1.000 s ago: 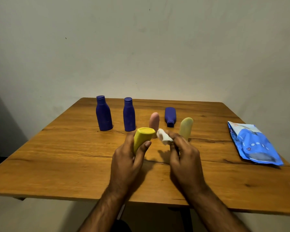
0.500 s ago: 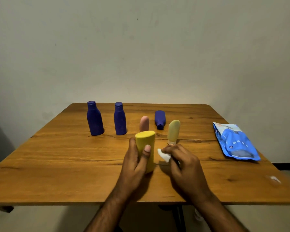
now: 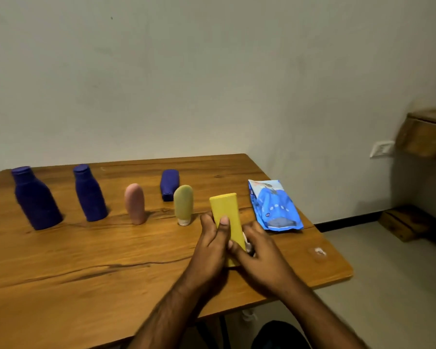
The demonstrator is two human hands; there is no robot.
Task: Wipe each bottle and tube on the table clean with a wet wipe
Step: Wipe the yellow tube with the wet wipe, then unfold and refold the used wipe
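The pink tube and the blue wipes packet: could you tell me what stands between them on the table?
In the head view, between the pink tube and the wipes packet stand the green tube and the yellow tube gripped by the left hand.

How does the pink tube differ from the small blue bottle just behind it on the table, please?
The pink tube stands upright on its end, while the small blue bottle lies flat on its side with its cap toward the camera. The pink tube is pale with a rounded top; the small blue bottle is dark blue and boxier. The pink tube sits nearer the person, the small blue bottle farther back. Both rest on the wooden table, untouched by either hand.
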